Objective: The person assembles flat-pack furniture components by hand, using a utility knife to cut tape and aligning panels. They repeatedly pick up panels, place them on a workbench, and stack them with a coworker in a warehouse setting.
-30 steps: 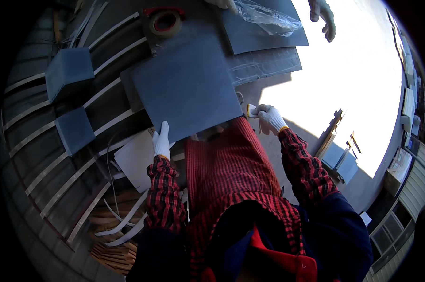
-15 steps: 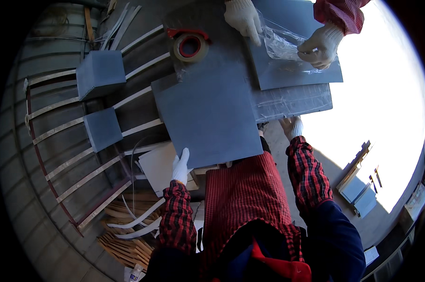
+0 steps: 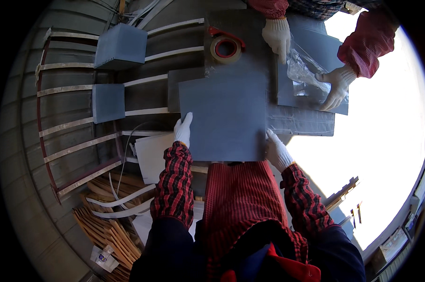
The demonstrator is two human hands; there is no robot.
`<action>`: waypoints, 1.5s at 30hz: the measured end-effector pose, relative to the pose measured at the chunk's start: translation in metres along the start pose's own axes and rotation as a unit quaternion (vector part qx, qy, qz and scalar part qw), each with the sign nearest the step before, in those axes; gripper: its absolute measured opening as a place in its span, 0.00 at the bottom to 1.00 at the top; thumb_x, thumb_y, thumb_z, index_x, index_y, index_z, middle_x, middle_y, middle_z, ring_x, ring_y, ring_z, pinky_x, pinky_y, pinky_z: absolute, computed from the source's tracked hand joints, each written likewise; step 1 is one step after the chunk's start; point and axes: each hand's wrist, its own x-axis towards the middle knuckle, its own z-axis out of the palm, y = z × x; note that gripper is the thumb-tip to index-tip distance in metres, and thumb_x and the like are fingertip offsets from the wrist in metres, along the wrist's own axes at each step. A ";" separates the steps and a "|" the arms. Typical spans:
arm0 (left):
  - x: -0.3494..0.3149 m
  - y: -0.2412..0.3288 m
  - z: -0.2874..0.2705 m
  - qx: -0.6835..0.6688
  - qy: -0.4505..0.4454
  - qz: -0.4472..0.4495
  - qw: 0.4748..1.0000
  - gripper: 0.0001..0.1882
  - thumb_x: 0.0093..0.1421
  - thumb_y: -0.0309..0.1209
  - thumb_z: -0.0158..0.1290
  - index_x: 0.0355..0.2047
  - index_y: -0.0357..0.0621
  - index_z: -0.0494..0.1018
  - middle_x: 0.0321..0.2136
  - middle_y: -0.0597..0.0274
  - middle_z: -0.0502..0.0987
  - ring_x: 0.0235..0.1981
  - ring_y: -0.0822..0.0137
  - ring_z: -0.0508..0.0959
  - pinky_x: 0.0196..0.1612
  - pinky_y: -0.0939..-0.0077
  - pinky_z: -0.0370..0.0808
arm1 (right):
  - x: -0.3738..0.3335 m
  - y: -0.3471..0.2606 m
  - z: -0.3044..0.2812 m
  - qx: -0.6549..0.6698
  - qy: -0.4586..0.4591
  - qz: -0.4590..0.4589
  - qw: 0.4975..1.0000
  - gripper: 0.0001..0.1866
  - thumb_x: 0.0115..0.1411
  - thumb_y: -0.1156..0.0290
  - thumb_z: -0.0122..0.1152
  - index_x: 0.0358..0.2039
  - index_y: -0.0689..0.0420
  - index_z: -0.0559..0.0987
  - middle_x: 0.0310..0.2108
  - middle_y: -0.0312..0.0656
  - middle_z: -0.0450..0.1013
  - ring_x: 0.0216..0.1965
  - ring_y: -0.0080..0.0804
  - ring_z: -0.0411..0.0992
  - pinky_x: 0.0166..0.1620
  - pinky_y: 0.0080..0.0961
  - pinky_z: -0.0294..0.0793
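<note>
A flat, square grey panel [image 3: 222,120] lies in front of me on the work surface. My left hand [image 3: 182,129], in a white knit glove, grips its left edge with the thumb on the top side. At the right edge, near the close corner, my gloved right hand [image 3: 278,151] holds the panel, part of its fingers hidden by it. Across from me, a co-worker's two gloved hands [image 3: 335,87] handle clear plastic film [image 3: 304,73] over another grey panel [image 3: 287,94]. A wrapped grey slab [image 3: 306,123] lies partly under that panel.
A red tape dispenser [image 3: 225,49] sits beyond my panel. To the left, two grey stacks [image 3: 121,46] rest on a slatted metal rack [image 3: 67,127]. White boards [image 3: 151,157] and wooden strips [image 3: 111,239] lie low at left. Bright sunlight covers the floor at right.
My right hand has come from beneath the wrapped slab to the panel's right edge. The panel now sits straighter. The co-worker's right hand has spread its fingers. My view has shifted.
</note>
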 end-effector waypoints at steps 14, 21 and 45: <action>-0.110 -0.009 -0.057 -0.321 0.092 0.058 0.941 0.33 0.70 0.54 0.38 0.62 0.40 0.63 0.58 0.59 0.68 0.57 0.65 0.69 0.58 0.73 0.68 | -0.077 0.015 0.087 -0.043 0.212 -0.135 0.967 0.38 0.69 0.44 0.40 0.69 0.60 0.53 0.71 0.43 0.49 0.70 0.34 0.50 0.68 0.28 0.49; -0.109 0.079 -0.040 -0.493 0.020 0.167 0.853 0.31 0.70 0.51 0.38 0.66 0.46 0.57 0.64 0.56 0.60 0.63 0.57 0.61 0.67 0.61 0.55 | -0.036 -0.042 0.092 -0.121 0.131 -0.212 0.961 0.44 0.68 0.36 0.34 0.68 0.64 0.55 0.64 0.52 0.61 0.63 0.40 0.60 0.62 0.31 0.59; -0.141 -0.018 -0.085 -0.576 -0.417 -0.017 0.703 0.26 0.68 0.51 0.43 0.52 0.41 0.71 0.45 0.53 0.75 0.45 0.57 0.77 0.50 0.57 0.76 | -0.144 0.024 0.115 0.307 -0.097 -0.217 0.922 0.38 0.67 0.35 0.32 0.60 0.56 0.65 0.55 0.47 0.67 0.54 0.40 0.67 0.52 0.38 0.73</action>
